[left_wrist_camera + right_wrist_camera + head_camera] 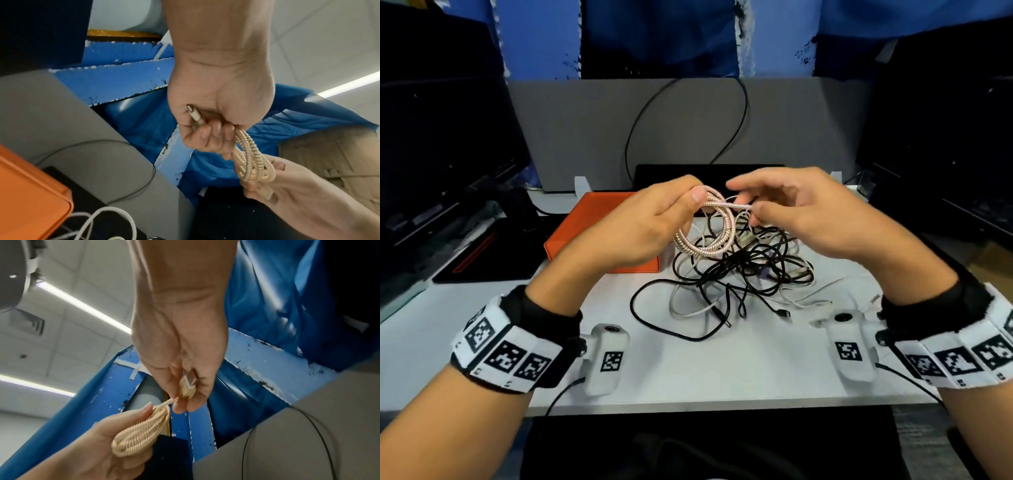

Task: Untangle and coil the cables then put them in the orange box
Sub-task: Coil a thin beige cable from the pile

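Observation:
A pink spiral-wrapped cable (709,229) is wound into a small coil and held above the desk. My left hand (654,219) grips the coil at its top, and one white plug end (194,114) lies in that palm. My right hand (791,209) pinches the cable's other plug end (188,388) just right of the coil. Below the hands a tangle of black and white cables (743,274) lies on the white desk. The orange box (585,229) sits closed behind my left hand, partly hidden by it.
A grey divider panel (688,120) stands at the back with a black cable looping over it. Dark monitors flank the desk on both sides. A black tray with an orange strip (479,257) lies left of the box. Bare desk surface (705,370) lies nearest me.

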